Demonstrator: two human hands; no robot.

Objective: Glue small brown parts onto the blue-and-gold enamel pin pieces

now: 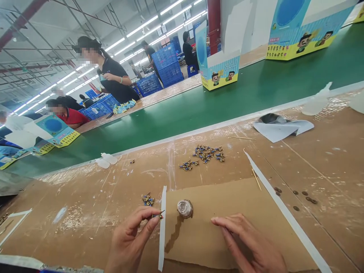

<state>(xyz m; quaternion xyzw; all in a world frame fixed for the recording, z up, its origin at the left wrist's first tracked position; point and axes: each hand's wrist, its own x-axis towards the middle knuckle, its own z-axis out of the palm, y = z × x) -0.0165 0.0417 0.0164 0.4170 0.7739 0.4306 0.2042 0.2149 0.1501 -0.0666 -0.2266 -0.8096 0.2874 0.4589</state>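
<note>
My left hand (pixel 129 239) pinches a tiny blue-and-gold piece (pixel 158 215) between thumb and forefinger, just left of a white strip (pixel 162 227). My right hand (pixel 250 244) lies on a brown cardboard sheet (pixel 216 197) with the forefinger stretched toward a small round glass dish (pixel 185 208); it holds nothing I can see. A dark wet streak runs down the cardboard from the dish. A few more of the small pieces (pixel 148 200) lie just above my left hand, and a larger scatter of small pieces (pixel 203 154) lies farther back.
A green conveyor belt (pixel 199 106) runs behind the worn bench and carries printed cartons (pixel 218 64). White scraps (pixel 281 129), thin sticks (pixel 256 179) and dark discs (pixel 298 195) lie on the right. Other people stand and sit beyond the belt near blue crates (pixel 165 64).
</note>
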